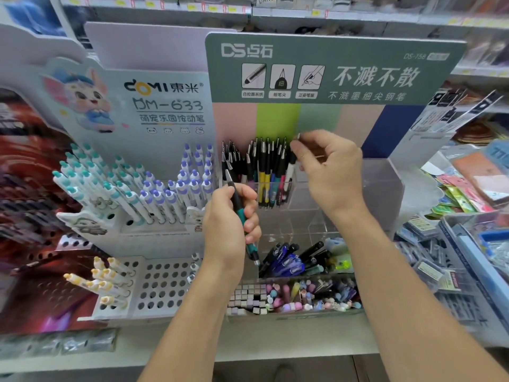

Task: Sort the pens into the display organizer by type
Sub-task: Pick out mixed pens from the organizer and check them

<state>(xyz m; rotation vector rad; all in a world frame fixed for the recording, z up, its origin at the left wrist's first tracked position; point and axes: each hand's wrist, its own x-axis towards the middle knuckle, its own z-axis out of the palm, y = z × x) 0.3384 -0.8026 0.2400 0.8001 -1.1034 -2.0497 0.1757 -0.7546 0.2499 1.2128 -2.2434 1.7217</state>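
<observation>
Left hand (231, 216) grips teal-and-black plastic click pen (242, 221) mid-barrel, just left of clear acrylic organizer (385, 188); right hand (327, 164) pinches white-barrelled pen (289, 172) top in its upper compartment. Light, stiff, slick; grip barrels.

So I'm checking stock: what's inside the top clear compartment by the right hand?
The top clear compartment holds upright black-topped clip pens with yellow, blue and teal grips, packed at its left. The right hand covers part of it; its right side looks bare.
</observation>
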